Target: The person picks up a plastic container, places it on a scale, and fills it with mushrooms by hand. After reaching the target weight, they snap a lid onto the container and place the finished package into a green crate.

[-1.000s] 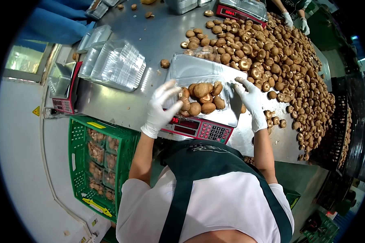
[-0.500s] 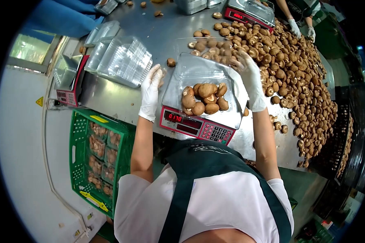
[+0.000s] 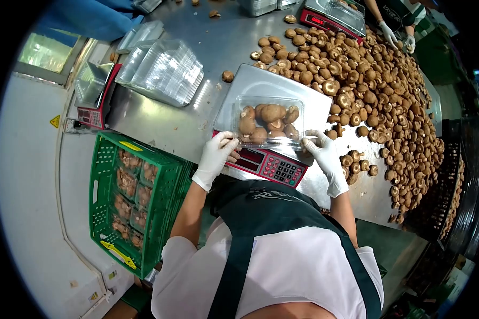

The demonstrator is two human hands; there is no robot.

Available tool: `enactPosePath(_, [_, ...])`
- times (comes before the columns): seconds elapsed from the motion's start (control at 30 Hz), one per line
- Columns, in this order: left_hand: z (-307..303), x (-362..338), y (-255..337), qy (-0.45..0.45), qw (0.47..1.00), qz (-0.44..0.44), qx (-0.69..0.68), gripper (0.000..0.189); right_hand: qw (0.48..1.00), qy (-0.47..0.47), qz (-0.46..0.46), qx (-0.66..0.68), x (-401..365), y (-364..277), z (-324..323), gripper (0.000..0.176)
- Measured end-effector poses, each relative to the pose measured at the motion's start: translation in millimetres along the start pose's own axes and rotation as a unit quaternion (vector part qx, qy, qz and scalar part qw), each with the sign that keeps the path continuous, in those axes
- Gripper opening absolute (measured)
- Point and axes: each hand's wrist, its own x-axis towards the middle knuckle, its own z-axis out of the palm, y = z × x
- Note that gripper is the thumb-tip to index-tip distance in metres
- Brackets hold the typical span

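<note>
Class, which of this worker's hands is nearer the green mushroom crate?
Left. The left hand is up and right of the green crate in the picture; the right hand is farther off, at the right side of the clear box.

A lidded clear plastic box [image 3: 274,143] lies level on the scale [image 3: 269,81]; brown mushrooms [image 3: 273,112] crowd inside.

Our shiny metal table [image 3: 165,125] carries a big heap of brown mushrooms [image 3: 378,101] along the right, with a small cluster [image 3: 359,164] nearer us. At the near middle we have a red-fronted scale [image 3: 274,82]; left of it lie a lone mushroom [image 3: 228,76] and nested clear trays [image 3: 167,74]. Another scale [image 3: 324,24] stands far off.
</note>
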Motion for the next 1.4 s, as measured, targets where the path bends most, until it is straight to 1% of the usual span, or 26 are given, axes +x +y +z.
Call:
enactPosePath(0.03, [3.3,-1.6,2.3,0.006,1.000,0.008,-0.002,0.023,1.000,0.003,0.000,0.000,-2.0,-2.3,-1.0,0.035])
enactPosePath(0.13, [12.5,-3.2,6.9,0.011,1.000,-0.006,-0.018,0.022,0.995,-0.062,0.024,0.080,-4.9,-7.5,0.1,0.021])
enactPosePath(0.17, [13.7,-2.7,6.2,0.012,0.999,-0.005,-0.030,0.018,0.992,-0.068,0.020,0.106,-2.2,-2.8,-0.8,0.020])
enactPosePath(0.2, [15.2,-1.0,3.5,0.012,0.999,-0.002,-0.031,0.018,0.988,-0.075,0.015,0.131,2.1,2.5,-1.4,0.018])
enactPosePath(0.3, [19.6,3.3,-9.0,0.040,0.995,0.054,-0.079,0.012,0.985,-0.058,-0.012,0.164,10.8,9.8,2.2,0.016])
enactPosePath(0.4, [22.5,4.6,-10.4,0.058,0.992,0.070,-0.086,0.011,0.986,-0.029,-0.004,0.165,9.5,3.4,6.0,0.010])
enactPosePath(0.47, [19.5,5.3,-11.2,0.061,0.991,0.072,-0.093,0.014,0.986,-0.036,-0.019,0.160,13.2,11.3,4.2,0.012])
enactPosePath(0.53, [10.5,3.9,-7.3,0.046,0.998,0.028,-0.042,0.017,0.988,-0.062,-0.036,0.134,18.4,20.3,-3.8,0.018])
enactPosePath(0.57, [3.0,1.2,-5.1,0.062,0.997,0.049,-0.013,0.021,0.990,-0.082,-0.031,0.109,19.0,21.7,-12.0,0.024])
enactPosePath(0.6, [-9.1,-1.0,-4.8,0.076,0.994,0.078,-0.013,0.022,0.993,-0.088,-0.062,0.057,18.0,20.6,-19.7,0.032])
enactPosePath(0.67, [-29.5,-9.0,6.2,0.156,0.982,0.107,-0.005,0.025,0.996,-0.052,-0.072,0.020,10.8,14.0,-31.8,0.036])
enactPosePath(0.7, [-38.2,-13.2,12.0,0.184,0.977,0.111,-0.009,0.026,0.997,-0.059,-0.050,0.022,9.8,12.6,-39.6,0.037])
enactPosePath(0.73, [-45.9,-17.3,16.9,0.213,0.970,0.113,-0.013,0.026,0.998,-0.029,-0.046,0.022,6.5,10.1,-42.8,0.035])
enactPosePath(0.8, [-57.7,-22.3,23.1,0.233,0.966,0.107,-0.004,0.028,0.998,-0.027,-0.057,0.027,4.8,8.0,-51.1,0.035])
enactPosePath(0.9, [-60.3,-22.1,29.5,0.237,0.966,0.107,-0.005,0.030,0.997,-0.018,-0.067,0.031,8.0,5.2,-53.7,0.034])
enactPosePath(0.97, [-54.5,-16.7,32.8,0.200,0.974,0.106,0.017,0.031,0.997,-0.021,-0.075,0.016,13.0,3.2,-52.1,0.034])
enactPosePath(1.0, [-50.4,-12.5,34.2,0.202,0.973,0.107,0.016,0.031,0.997,-0.013,-0.069,0.010,12.6,-3.9,-47.8,0.035])
enactPosePath(1.07, [-40.3,-1.9,37.4,0.146,0.983,0.107,0.026,0.032,0.998,-0.007,-0.066,0.002,16.2,-12.7,-39.8,0.036])
enactPosePath(1.13, [-29.3,9.8,37.7,0.138,0.984,0.111,0.021,0.034,0.999,-0.009,-0.054,-0.004,22.2,-17.8,-33.9,0.039])
enactPosePath(1.17, [-23.7,15.0,39.1,0.123,0.987,0.093,0.055,0.035,0.998,-0.016,-0.052,-0.018,28.3,-15.9,-32.7,0.045])
enactPosePath(1.2, [-17.5,19.5,40.1,0.108,0.987,0.074,0.088,0.036,0.998,-0.017,-0.054,-0.020,32.1,-15.8,-30.5,0.045])
enactPosePath(1.27, [-4.9,25.1,41.9,0.094,0.986,0.052,0.127,0.042,0.996,-0.023,-0.040,-0.079,38.2,-14.8,-24.6,0.049])
enactPosePath(1.3, [-1.3,28.9,37.9,0.085,0.986,0.043,0.136,0.045,0.993,-0.028,-0.057,-0.099,42.0,-10.7,-22.0,0.052])
enactPosePath(1.33, [1.9,32.6,34.2,0.076,0.986,0.035,0.146,0.048,0.994,-0.027,-0.051,-0.098,43.3,-8.3,-19.9,0.051])
enactPosePath(1.37, [6.7,30.7,34.9,0.065,0.987,0.035,0.146,0.053,0.993,-0.039,-0.050,-0.098,41.1,-9.6,-16.3,0.052])
enactPosePath(1.4, [9.8,31.1,30.1,0.055,0.987,0.056,0.139,0.055,0.993,-0.050,-0.049,-0.098,38.8,-10.2,-14.5,0.053])
